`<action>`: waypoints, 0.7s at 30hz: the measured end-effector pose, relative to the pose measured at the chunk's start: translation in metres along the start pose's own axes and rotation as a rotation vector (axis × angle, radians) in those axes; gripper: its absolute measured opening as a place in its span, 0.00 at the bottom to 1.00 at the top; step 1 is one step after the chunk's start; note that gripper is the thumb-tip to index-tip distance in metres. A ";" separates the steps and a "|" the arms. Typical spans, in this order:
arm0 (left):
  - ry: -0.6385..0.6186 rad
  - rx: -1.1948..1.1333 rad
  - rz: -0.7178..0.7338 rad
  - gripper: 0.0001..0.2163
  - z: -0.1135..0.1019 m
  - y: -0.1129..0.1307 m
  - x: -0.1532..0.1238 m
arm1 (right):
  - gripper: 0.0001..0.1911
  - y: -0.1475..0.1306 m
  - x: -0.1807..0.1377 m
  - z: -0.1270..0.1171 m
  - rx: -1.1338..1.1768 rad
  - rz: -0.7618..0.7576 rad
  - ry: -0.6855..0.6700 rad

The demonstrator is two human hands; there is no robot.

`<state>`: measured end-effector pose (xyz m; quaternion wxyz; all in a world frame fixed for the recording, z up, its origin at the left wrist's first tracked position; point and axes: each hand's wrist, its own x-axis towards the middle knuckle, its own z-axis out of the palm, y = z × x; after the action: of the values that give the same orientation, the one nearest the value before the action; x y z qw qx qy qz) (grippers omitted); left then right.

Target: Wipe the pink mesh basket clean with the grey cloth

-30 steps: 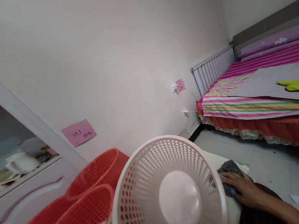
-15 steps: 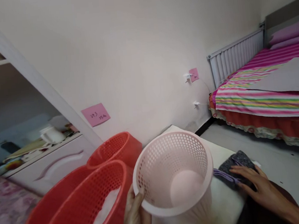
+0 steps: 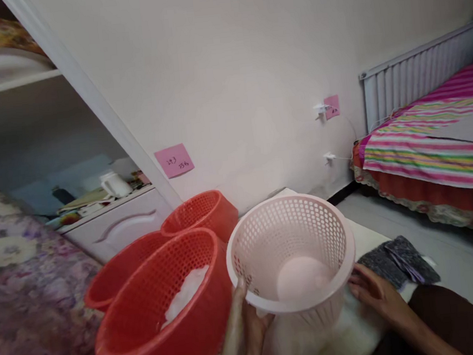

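A pale pink plastic basket [image 3: 308,276] with perforated sides stands tilted towards me on the white tabletop [image 3: 367,234], and nothing shows inside it. My left hand [image 3: 244,322] grips its near left rim, thumb on the edge and fingers beneath. Against the basket's right side, below the rim, my right hand [image 3: 375,292] rests with bent fingers; part of its contact is hidden. Just beyond the right hand lies a dark grey folded cloth [image 3: 399,262] with purple edging, apart from it.
Left of the pink basket, several red perforated baskets [image 3: 164,341] cluster together, one holding something white [image 3: 187,294]. Behind are a white cabinet [image 3: 128,224] and a wall with pink notes [image 3: 174,161]. A bed [image 3: 435,153] stands at the right; flowered fabric [image 3: 25,287] fills the left.
My right hand has left the grey cloth and come to the pink basket's right side. The cloth now lies released. My left hand stays on the rim; the view has shifted left.
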<state>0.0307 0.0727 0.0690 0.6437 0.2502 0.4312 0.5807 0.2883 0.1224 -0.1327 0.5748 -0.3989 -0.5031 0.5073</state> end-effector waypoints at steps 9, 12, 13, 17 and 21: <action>-0.094 -0.068 0.009 0.29 -0.005 -0.013 -0.015 | 0.29 -0.015 -0.025 -0.014 -0.087 0.102 -0.008; -0.091 -0.040 0.033 0.27 -0.003 -0.018 -0.018 | 0.32 -0.015 -0.028 -0.018 -0.066 0.127 0.019; -0.083 -0.024 0.038 0.26 -0.004 -0.019 -0.020 | 0.34 -0.014 -0.029 -0.019 -0.059 0.139 0.051; -0.008 0.044 0.095 0.24 -0.021 -0.016 -0.039 | 0.36 -0.008 -0.043 -0.025 -0.115 0.254 0.145; 0.018 0.520 0.230 0.21 -0.068 -0.001 -0.083 | 0.26 0.001 -0.069 -0.027 -0.170 0.352 -0.008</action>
<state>-0.0227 -0.0194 0.0558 0.4838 0.4490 0.5403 0.5219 0.3158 0.0557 -0.1508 0.4394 -0.5259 -0.4687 0.5574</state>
